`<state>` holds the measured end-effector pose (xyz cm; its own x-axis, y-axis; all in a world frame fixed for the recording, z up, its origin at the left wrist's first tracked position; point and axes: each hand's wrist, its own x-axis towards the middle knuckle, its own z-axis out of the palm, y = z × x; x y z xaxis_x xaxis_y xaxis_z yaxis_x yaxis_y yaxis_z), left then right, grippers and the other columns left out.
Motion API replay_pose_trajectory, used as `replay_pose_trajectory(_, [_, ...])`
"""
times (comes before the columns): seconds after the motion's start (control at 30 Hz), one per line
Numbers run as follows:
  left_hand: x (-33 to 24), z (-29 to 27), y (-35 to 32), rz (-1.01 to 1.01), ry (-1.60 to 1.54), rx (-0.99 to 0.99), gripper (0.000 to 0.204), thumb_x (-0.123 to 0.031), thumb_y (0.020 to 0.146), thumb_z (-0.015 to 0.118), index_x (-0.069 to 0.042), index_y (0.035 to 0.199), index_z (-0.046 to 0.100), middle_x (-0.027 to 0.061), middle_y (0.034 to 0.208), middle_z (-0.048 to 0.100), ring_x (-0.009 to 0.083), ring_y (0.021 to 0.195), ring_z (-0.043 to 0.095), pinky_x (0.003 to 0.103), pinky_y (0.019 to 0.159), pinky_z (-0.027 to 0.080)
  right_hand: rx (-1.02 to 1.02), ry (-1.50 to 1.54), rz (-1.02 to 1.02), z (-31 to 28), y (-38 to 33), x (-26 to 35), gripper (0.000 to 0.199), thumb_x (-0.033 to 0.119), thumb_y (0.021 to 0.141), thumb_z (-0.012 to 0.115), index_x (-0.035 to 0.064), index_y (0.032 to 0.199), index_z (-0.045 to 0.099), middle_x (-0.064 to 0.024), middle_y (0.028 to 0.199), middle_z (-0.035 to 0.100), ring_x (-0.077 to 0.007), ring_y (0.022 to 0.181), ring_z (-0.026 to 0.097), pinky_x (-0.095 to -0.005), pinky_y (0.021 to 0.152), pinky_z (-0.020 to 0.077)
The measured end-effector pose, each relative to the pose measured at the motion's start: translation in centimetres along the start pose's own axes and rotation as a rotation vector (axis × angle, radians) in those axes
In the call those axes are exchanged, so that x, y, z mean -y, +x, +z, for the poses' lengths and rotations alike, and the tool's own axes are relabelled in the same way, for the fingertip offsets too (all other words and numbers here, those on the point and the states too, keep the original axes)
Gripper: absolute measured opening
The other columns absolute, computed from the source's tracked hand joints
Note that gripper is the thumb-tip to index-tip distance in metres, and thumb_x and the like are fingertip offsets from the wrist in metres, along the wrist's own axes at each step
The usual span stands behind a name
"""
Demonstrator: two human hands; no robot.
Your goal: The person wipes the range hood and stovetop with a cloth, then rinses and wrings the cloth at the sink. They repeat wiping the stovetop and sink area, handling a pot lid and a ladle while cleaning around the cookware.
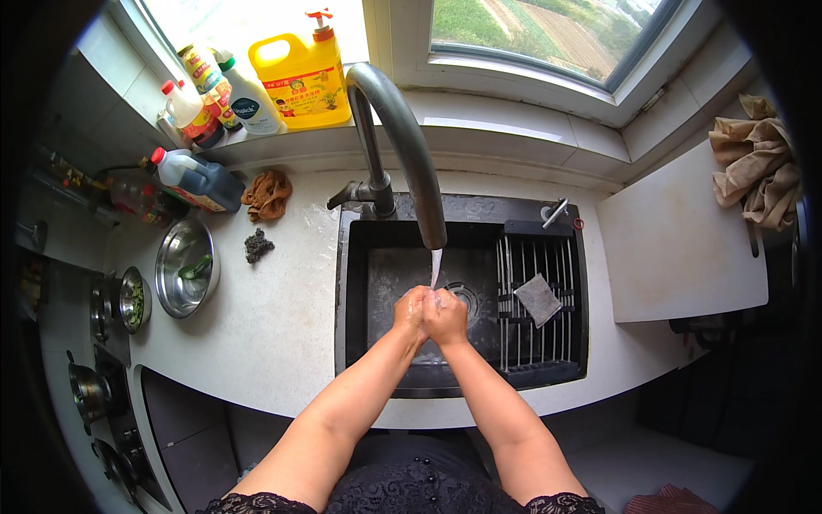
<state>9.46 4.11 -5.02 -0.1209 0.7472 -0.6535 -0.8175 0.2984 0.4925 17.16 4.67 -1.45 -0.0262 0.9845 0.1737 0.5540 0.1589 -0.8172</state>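
Observation:
My left hand [409, 312] and my right hand [446, 319] are pressed together over the black sink [342, 300]. Both are closed, with the fingers curled in against each other. Whatever lies between them, if anything, is hidden. From the dark curved faucet [401, 120] a thin stream of water [436, 265] runs down onto them. The sink's drain [465, 296] shows just beyond my right hand. A metal drying rack [505, 287] spans the right part of the basin and bears a grey scouring pad [538, 300].
Left on the counter stand a steel bowl [168, 287] with a green vegetable, a smaller bowl [134, 300], a brown cloth [267, 195] and a dark scrubber [258, 246]. A yellow jug [304, 86] is on the sill. A white board [685, 244] leans at right.

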Motion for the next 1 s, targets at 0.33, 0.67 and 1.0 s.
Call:
replay_pose_trajectory(0.33, [-1.1,0.2,0.2,0.1,0.372,-0.168,0.026,-0.027,0.086,0.064,-0.002,0.082,0.061,0.0066,0.077,0.061,0.0158,0.068,0.058,0.033,0.059,0.048,0.299,0.055,0.24,-0.2,1.1,-1.5,0.031,0.029,0.086,0.054,0.001,0.076,0.062,-0.0201,0.074,0.065,-0.0355,0.068,0.063,-0.0435,0.062,0.0485])
replay_pose_trajectory(0.67, [-4.4,-2.4,-3.5,-0.412,0.379,-0.241,0.048,-0.05,0.095,0.046,-0.006,0.113,0.055,0.0105,0.105,0.063,0.0192,0.087,0.061,0.035,0.084,0.049,0.436,0.401,0.128,-4.0,1.1,0.8,0.032,-0.002,0.069,0.068,0.0022,0.1,0.065,-0.0041,0.098,0.062,-0.012,0.085,0.059,-0.0253,0.076,0.0483])
replay_pose_trajectory(1.0, [-5.5,0.0,-5.8,0.262,0.63,0.35,0.025,-0.023,0.095,0.054,-0.002,0.105,0.064,0.0029,0.095,0.065,0.0099,0.085,0.059,0.024,0.078,0.046,0.227,0.366,-0.043,-4.4,2.5,1.0,0.049,0.007,0.07,0.065,0.0043,0.118,0.056,-0.0127,0.115,0.053,-0.0229,0.104,0.054,-0.0321,0.091,0.0446])
